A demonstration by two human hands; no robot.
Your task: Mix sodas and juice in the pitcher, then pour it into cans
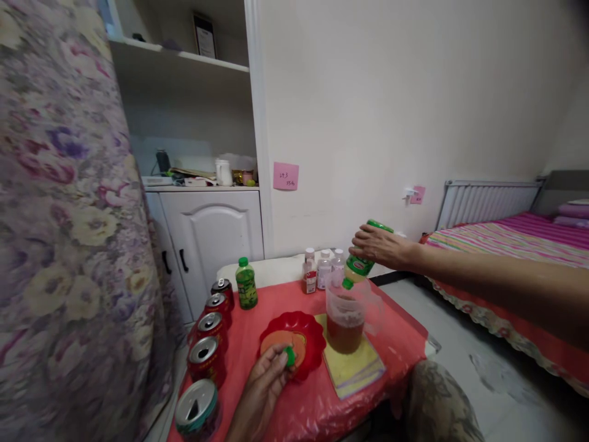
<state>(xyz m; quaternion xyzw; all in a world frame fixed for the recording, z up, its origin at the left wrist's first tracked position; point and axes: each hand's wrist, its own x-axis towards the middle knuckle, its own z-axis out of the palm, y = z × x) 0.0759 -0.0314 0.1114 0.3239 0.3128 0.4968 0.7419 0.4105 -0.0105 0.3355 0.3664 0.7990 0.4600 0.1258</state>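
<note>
Right hand [378,245]: closed around the tilted bottle [359,266], which has a green label and is held neck-down, its mouth at the rim of the clear pitcher [345,331]. Left hand [265,376]: fingers pinching the green cap [289,356] over the near side of the red dish [317,344].

Pitcher: upright on the yellow cloth [352,374], right of the dish; holds reddish-brown liquid with a paler, frothy-looking layer on top. Its handle faces right.

Dish: scalloped edge, on the desk [248,337], which has a red covering over most of its top. Flat orange pieces [280,339] lie in it, partly hidden by the left hand; kind unclear.

Left side of desk: five opened cans [205,353] in a row running away from the camera; the nearest has a teal rim band, the next ones are red. Capped green bottle [246,285] stands upright near the far cans. Small bottles [324,270] are grouped behind the pitcher, at the far side.
</note>
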